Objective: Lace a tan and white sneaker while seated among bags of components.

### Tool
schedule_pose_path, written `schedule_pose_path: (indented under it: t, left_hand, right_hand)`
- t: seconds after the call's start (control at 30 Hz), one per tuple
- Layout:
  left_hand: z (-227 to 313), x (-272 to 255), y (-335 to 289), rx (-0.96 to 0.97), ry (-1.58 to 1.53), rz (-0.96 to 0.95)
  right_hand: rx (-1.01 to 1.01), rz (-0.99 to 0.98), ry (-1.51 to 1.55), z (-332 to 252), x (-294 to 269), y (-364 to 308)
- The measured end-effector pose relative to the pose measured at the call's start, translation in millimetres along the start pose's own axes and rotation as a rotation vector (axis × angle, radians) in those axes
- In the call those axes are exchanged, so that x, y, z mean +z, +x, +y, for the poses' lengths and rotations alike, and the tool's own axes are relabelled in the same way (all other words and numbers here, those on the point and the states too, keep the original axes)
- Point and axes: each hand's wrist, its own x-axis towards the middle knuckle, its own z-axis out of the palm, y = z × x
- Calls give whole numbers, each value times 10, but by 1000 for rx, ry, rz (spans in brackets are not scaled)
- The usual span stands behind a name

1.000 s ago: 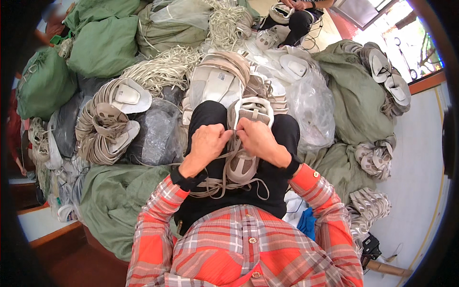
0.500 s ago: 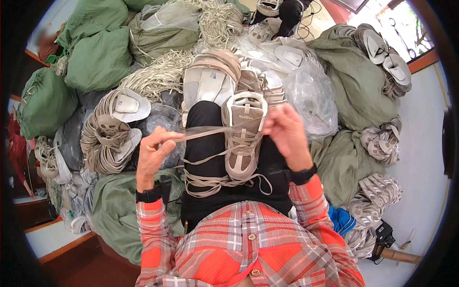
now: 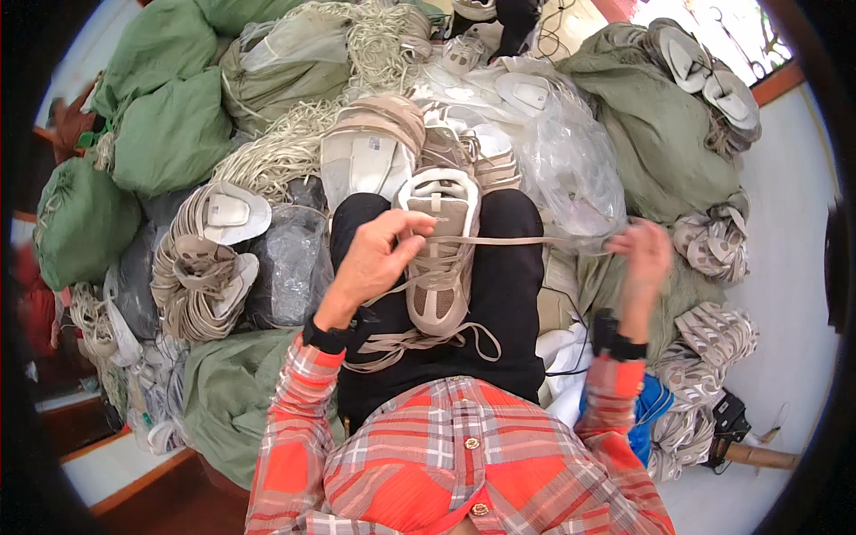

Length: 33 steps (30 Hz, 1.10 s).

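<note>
A beige-brown sneaker point(image 3: 442, 254) with a white collar lies between my black-trousered thighs, toe toward me. Its flat beige shoelace point(image 3: 508, 240) runs taut and nearly level from one hand to the other, across the upper part of the shoe. My left hand point(image 3: 376, 259) pinches it at the shoe's left side, thumb against forefinger. Out to the right, past my knee, my right hand point(image 3: 640, 257) grips the other end; it is slightly blurred. More loose lace point(image 3: 388, 349) lies in loops on my lap, beneath the toe.
Stacked beige shoe uppers point(image 3: 207, 259) sit at the left, and others point(image 3: 370, 147) stand just beyond the sneaker. A heap of pale laces point(image 3: 281, 147) lies farther back. Green sacks point(image 3: 174, 129) and a clear plastic bag point(image 3: 575, 169) surround the work area. More uppers point(image 3: 709, 352) lie at the right.
Both hands have moved right. My left hand has come from left of my knee to the shoe's side, while my right hand has drawn the lace well out past my right knee.
</note>
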Motion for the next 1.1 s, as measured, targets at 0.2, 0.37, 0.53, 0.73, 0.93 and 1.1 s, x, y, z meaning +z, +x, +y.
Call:
schedule_pose_path:
  t: [0.2, 0.37, 0.53, 0.73, 0.93, 1.1]
  left_hand:
    - [158, 403, 55, 62, 352, 55]
    - [208, 510, 154, 127, 520, 81]
    - [228, 524, 226, -131, 377, 28]
    - [76, 394, 259, -356, -156, -35]
    - [159, 444, 334, 121, 553, -83]
    - [206, 261, 514, 464, 959, -226]
  right_hand:
    - [-634, -535, -700, 37, 1280, -685]
    - [-719, -517, -778, 22, 1353, -718]
    - [-823, -596, -839, -46, 1360, -641]
    - [-705, -608, -771, -40, 1462, -702]
    - [-489, -503, -545, 48, 1425, -757]
    - [-616, -545, -574, -36, 1430, -788]
